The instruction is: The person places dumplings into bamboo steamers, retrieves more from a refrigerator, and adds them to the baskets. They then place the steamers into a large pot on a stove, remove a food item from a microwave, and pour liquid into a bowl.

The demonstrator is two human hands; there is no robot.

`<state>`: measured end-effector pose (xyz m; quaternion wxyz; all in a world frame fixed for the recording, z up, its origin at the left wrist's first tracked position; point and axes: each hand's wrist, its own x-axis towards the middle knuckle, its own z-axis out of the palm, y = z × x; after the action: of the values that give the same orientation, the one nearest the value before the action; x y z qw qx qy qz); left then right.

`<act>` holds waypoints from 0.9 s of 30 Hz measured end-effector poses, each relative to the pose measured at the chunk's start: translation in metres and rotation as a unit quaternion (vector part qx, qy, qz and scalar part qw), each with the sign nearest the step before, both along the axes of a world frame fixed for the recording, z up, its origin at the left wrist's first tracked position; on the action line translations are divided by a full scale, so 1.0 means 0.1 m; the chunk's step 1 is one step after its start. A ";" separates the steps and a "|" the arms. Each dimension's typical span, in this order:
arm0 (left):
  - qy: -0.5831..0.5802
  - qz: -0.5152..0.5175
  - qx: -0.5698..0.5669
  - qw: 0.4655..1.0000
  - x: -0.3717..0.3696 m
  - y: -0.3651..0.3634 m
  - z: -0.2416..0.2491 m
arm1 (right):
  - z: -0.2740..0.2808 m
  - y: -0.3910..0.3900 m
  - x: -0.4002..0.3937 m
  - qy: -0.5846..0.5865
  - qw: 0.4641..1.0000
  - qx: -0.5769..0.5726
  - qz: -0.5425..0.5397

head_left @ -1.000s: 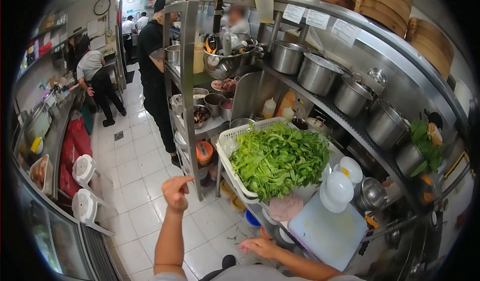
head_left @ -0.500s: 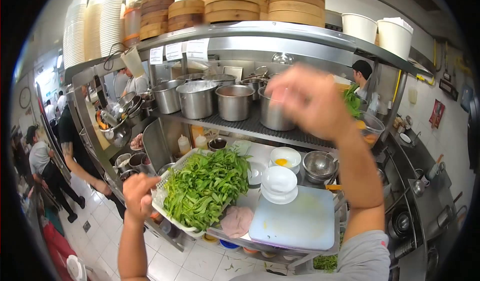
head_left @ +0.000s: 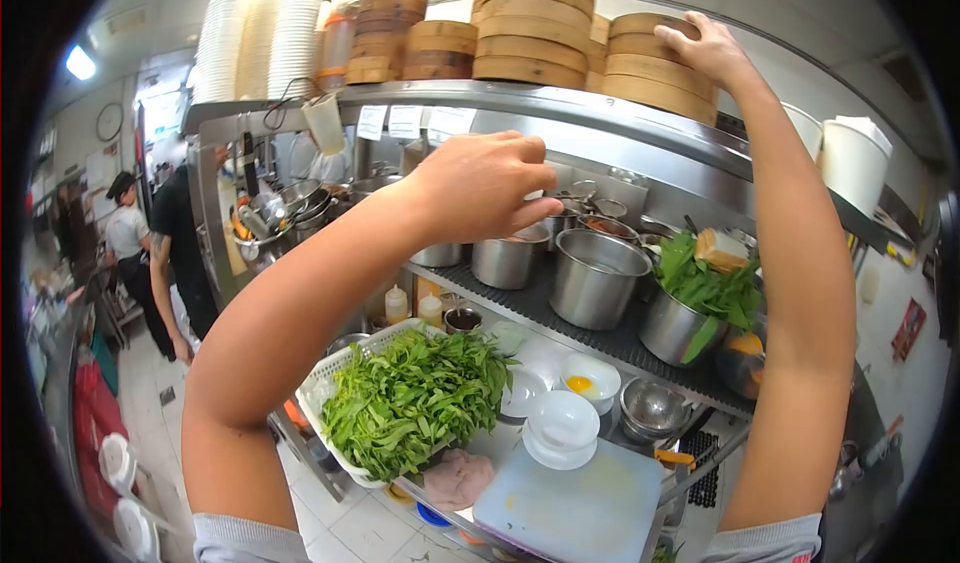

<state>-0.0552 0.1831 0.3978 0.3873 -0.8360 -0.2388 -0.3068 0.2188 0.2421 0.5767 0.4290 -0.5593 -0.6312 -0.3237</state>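
My right hand (head_left: 708, 51) is raised to the top shelf, its fingers spread on the upper rim of a round bamboo steamer stack (head_left: 655, 68). My left hand (head_left: 500, 185) hangs in front of the middle shelf with curled fingers; what it holds, if anything, cannot be made out. Behind and below it stand steel pots (head_left: 598, 288). Lower down, a white basket (head_left: 330, 415) is heaped with green leaves (head_left: 415, 398). White bowls (head_left: 562, 425) are stacked at the cutting board's (head_left: 590, 503) back edge, beside a bowl with egg yolk (head_left: 588, 378).
More bamboo steamers (head_left: 535, 28) and stacked white containers (head_left: 300, 33) line the steel shelf (head_left: 560, 103). Leafy greens (head_left: 708, 283) fill a pot at right. A pink cloth (head_left: 458, 478) lies by the basket. Two people (head_left: 180, 243) stand in the left aisle.
My right hand has risen from before the pots to the steamers on the top shelf. My left hand has moved up and right from beside the basket. The view has shifted.
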 end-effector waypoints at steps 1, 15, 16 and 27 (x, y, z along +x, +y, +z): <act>0.014 -0.002 0.004 1.000 -0.01 0.06 -0.04 | -0.04 0.07 0.02 -0.011 1.000 0.002 -0.003; -0.018 0.256 -0.132 0.957 -1.60 0.95 0.02 | -0.12 0.01 -1.08 -0.223 0.948 0.220 0.054; -0.019 0.258 -0.137 0.956 -1.69 1.02 0.05 | -0.15 0.03 -1.42 -0.196 0.962 0.162 0.097; -0.073 0.147 -0.024 0.986 -2.19 1.59 0.09 | -0.10 1.52 -3.21 -0.116 0.982 0.128 0.076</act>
<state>-0.2744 0.3419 0.4066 0.3899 -0.7760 -0.3942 -0.3007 -0.1026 0.3944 0.5665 0.4439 -0.4092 -0.6708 -0.4308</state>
